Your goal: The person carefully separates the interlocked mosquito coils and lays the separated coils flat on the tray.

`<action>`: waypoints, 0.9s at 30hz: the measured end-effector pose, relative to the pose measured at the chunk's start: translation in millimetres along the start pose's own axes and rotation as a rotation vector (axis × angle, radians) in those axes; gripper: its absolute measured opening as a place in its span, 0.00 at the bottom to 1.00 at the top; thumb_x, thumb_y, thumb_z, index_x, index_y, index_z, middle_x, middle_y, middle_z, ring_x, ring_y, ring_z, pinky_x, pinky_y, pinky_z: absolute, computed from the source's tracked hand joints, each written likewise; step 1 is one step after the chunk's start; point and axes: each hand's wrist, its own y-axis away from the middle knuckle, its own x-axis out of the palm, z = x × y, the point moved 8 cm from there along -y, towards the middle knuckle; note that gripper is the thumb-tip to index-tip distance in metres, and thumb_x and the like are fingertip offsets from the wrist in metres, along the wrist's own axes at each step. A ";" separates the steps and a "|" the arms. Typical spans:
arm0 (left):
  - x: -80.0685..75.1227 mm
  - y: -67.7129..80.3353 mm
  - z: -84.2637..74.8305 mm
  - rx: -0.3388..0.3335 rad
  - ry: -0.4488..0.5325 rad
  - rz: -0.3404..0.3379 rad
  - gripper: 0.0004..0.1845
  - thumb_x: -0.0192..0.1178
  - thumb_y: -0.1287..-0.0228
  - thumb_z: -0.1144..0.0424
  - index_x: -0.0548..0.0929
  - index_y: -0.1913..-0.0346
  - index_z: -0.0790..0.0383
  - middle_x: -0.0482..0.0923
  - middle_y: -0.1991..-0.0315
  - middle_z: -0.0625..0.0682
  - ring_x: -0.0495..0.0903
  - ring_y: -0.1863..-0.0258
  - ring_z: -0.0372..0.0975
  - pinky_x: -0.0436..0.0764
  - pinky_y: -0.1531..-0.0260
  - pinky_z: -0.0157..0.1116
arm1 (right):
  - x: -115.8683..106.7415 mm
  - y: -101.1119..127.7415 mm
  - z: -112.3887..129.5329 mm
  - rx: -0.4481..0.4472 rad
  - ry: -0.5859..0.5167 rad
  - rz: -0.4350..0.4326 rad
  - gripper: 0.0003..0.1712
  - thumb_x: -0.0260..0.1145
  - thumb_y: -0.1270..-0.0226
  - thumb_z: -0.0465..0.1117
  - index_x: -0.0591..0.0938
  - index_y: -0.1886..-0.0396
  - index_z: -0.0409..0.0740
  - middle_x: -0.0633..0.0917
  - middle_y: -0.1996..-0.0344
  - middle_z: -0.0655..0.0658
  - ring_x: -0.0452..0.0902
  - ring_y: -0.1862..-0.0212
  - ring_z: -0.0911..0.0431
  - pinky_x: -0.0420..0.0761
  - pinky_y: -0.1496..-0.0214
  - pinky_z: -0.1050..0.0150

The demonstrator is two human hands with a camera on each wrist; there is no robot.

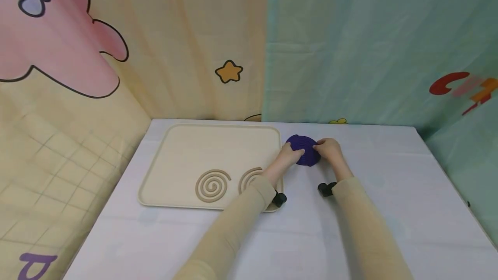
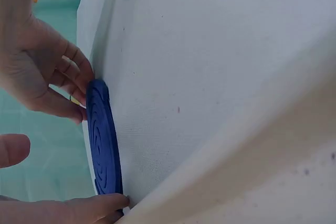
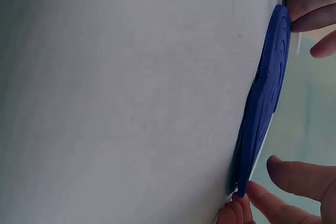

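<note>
- While both your hands met over the white surface (image 1: 389,193), the dark blue spiral coil (image 1: 304,149) lay flat on it, just right of the beige tray (image 1: 218,146) and near the far edge.
- Your left hand (image 1: 289,154) touched the coil's left rim; in the left wrist view its fingers (image 2: 100,204) lay fairly straight against the edge, not wrapped around it.
- Your right hand (image 1: 328,149) pinched the coil's right rim; in the left wrist view its curled fingers (image 2: 73,72) and thumb closed on the edge.
- From the right wrist view, the coil (image 3: 262,103) showed grooved rings, with fingertips at both ends of it.
- Two beige spiral coils lay in the tray's near part: one whole (image 1: 212,185), the other (image 1: 250,177) partly hidden by your left sleeve (image 1: 233,228).
- A patterned curtain (image 1: 155,46) hung behind the surface.
</note>
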 end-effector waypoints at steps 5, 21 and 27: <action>0.7 1.3 0.5 -0.008 0.038 -0.033 0.35 0.57 0.32 0.61 0.60 0.26 0.67 0.61 0.26 0.62 0.61 0.26 0.51 0.63 0.27 0.45 | 1.2 0.7 -1.5 0.034 -0.037 -0.036 0.25 0.56 0.28 0.41 0.76 0.42 0.23 0.77 0.42 0.25 0.73 0.39 0.35 0.76 0.38 0.47; -24.8 6.4 5.7 0.026 0.352 -0.122 0.31 0.60 0.35 0.63 0.67 0.30 0.64 0.70 0.34 0.64 0.75 0.39 0.51 0.80 0.45 0.46 | -28.2 31.3 0.3 0.073 -0.632 -0.127 0.24 0.61 0.28 0.40 0.76 0.38 0.30 0.79 0.42 0.34 0.75 0.68 0.72 0.83 0.54 0.71; -40.6 14.2 10.7 0.042 0.508 -0.148 0.28 0.61 0.36 0.66 0.69 0.33 0.65 0.71 0.38 0.61 0.77 0.57 0.41 0.81 0.61 0.38 | -25.2 51.7 10.6 0.043 -0.780 -0.125 0.26 0.62 0.28 0.42 0.74 0.36 0.33 0.79 0.55 0.51 0.76 0.62 0.70 0.82 0.57 0.77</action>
